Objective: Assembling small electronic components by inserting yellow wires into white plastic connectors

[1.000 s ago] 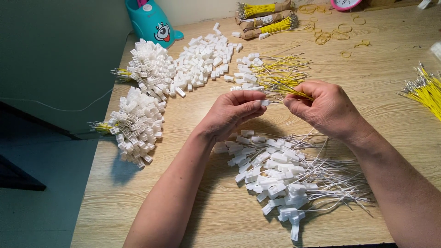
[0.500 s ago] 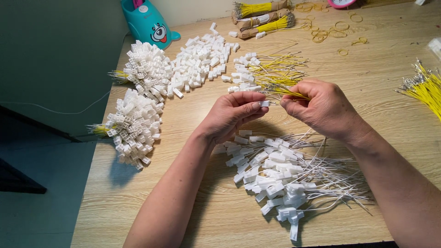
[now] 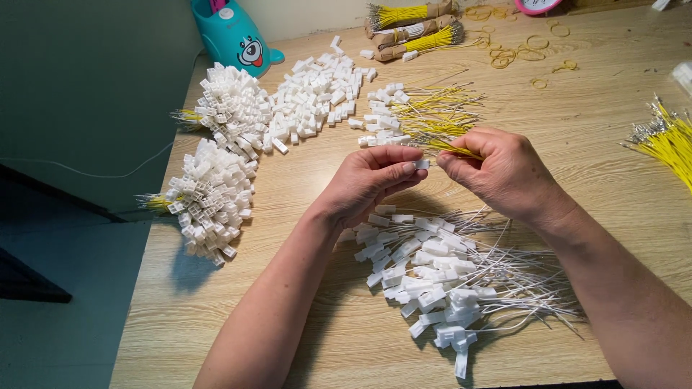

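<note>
My left hand (image 3: pixel 371 180) pinches a small white plastic connector (image 3: pixel 422 164) between thumb and fingers. My right hand (image 3: pixel 497 173) holds a thin yellow wire (image 3: pixel 454 149) with its tip against that connector. Both hands hover above a pile of white connectors with white wires (image 3: pixel 447 274) at the front of the wooden table (image 3: pixel 591 151). Just beyond the hands lies a loose pile of yellow wires with white connectors (image 3: pixel 425 115).
Two bundles of connectors on yellow wires (image 3: pixel 216 173) lie at the left, loose white connectors (image 3: pixel 313 97) behind them. Yellow wires (image 3: pixel 667 140) lie at the right edge. Tied yellow bundles (image 3: pixel 414 25), rubber bands (image 3: pixel 515 50) and a teal toy container (image 3: pixel 234 32) sit at the back.
Both hands stay at the same spot; the fingers shift slightly as the yellow wire is held against the connector.
</note>
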